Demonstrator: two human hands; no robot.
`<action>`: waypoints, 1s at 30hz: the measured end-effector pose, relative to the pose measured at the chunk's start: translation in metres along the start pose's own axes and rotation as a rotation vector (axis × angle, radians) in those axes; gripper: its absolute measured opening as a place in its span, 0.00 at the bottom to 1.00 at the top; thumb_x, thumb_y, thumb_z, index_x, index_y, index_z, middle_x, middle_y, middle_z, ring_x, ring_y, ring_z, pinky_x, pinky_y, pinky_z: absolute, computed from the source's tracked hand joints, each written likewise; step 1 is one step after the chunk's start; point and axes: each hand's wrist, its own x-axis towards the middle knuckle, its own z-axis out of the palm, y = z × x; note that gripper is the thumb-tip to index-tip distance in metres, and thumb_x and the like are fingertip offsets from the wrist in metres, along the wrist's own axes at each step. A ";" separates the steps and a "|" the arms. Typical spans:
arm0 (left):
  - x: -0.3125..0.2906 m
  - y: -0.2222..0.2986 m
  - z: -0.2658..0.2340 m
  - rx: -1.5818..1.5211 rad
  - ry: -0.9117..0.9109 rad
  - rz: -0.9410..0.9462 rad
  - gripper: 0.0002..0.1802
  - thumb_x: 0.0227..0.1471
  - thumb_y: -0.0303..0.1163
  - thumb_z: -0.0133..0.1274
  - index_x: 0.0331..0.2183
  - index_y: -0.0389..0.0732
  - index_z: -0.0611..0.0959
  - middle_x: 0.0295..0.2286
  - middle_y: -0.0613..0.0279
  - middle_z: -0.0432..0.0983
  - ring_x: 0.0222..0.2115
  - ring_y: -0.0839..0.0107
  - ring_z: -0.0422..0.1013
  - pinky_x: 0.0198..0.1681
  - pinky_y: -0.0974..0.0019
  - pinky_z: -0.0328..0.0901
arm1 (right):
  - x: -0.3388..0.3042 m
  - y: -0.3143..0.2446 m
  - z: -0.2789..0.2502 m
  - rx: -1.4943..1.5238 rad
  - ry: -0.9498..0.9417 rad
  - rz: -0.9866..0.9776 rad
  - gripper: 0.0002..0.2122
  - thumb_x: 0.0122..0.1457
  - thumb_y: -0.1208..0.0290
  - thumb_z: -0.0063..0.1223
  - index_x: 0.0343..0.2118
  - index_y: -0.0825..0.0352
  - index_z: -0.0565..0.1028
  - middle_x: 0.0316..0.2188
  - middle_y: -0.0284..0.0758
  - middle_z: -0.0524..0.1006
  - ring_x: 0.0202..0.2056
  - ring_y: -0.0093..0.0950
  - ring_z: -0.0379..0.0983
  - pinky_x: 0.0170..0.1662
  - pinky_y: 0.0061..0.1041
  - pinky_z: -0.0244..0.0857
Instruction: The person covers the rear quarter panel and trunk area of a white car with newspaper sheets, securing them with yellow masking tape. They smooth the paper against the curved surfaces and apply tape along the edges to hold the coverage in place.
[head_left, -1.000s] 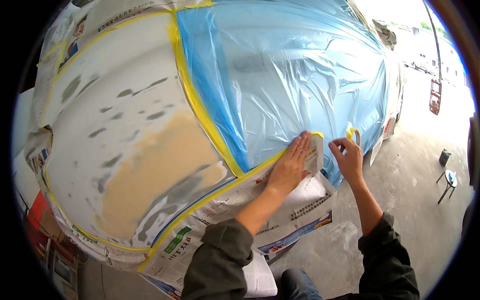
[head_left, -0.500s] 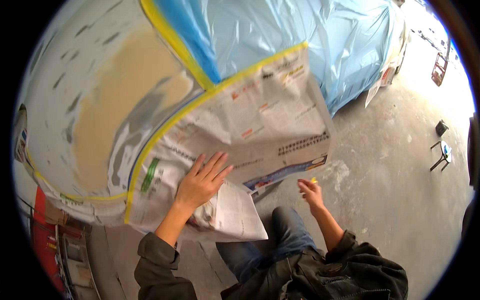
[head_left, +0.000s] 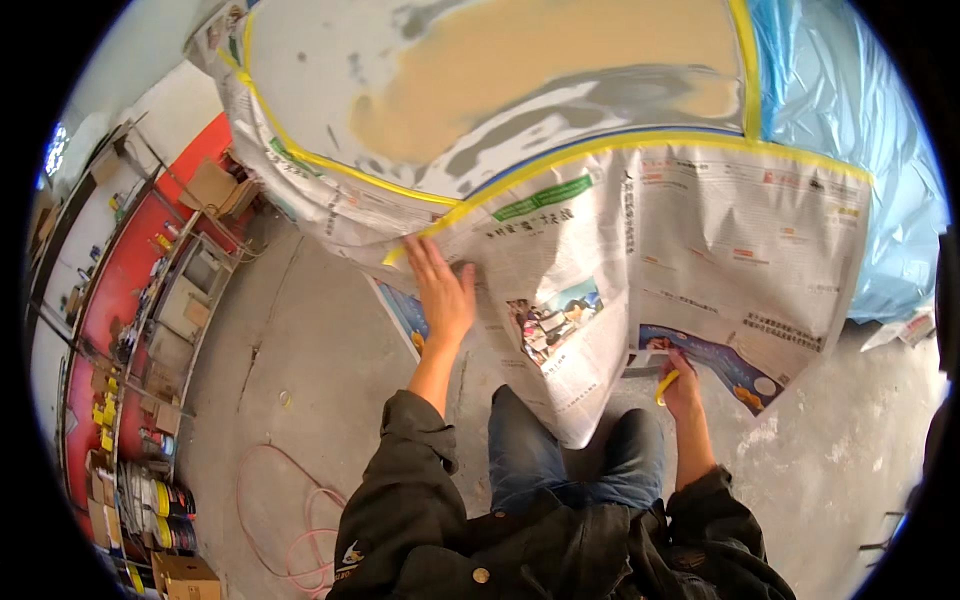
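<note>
A pale vehicle panel [head_left: 340, 75] with beige filler [head_left: 520, 60] and grey patches curves across the top. Its lower edge is bordered by yellow masking tape [head_left: 560, 165]. Newspaper [head_left: 740, 250] hangs from that tape, folded to a point at its middle. My left hand [head_left: 442, 295] lies on the newspaper close to the tape's left end, fingers stretched out and holding nothing. Lower right, in front of the newspaper's bottom edge, my right hand [head_left: 684, 390] is closed on a roll of yellow masking tape [head_left: 663, 388], seen edge-on. Light blue plastic sheeting [head_left: 860, 150] covers the vehicle at the right.
Shelves [head_left: 150, 330] with cans and boxes line the red and white wall at left. A pink hose [head_left: 265, 450] coils on the concrete floor [head_left: 235, 375]. A cardboard box [head_left: 190, 578] stands lower left. My knees are below the newspaper.
My view has swung left, bringing the shelves and hose in. My left hand has moved from the middle of the newspaper to its left, near the tape. The right hand still holds the yellow tape.
</note>
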 end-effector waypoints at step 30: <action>-0.019 0.177 0.078 0.056 -0.997 1.251 0.09 0.45 0.33 0.54 0.26 0.44 0.88 0.28 0.60 0.83 0.37 0.63 0.78 0.42 0.58 0.72 | -0.046 0.103 -0.004 0.287 -0.361 0.182 0.15 0.61 0.60 0.57 0.46 0.63 0.75 0.38 0.31 0.77 0.38 0.26 0.74 0.42 0.31 0.69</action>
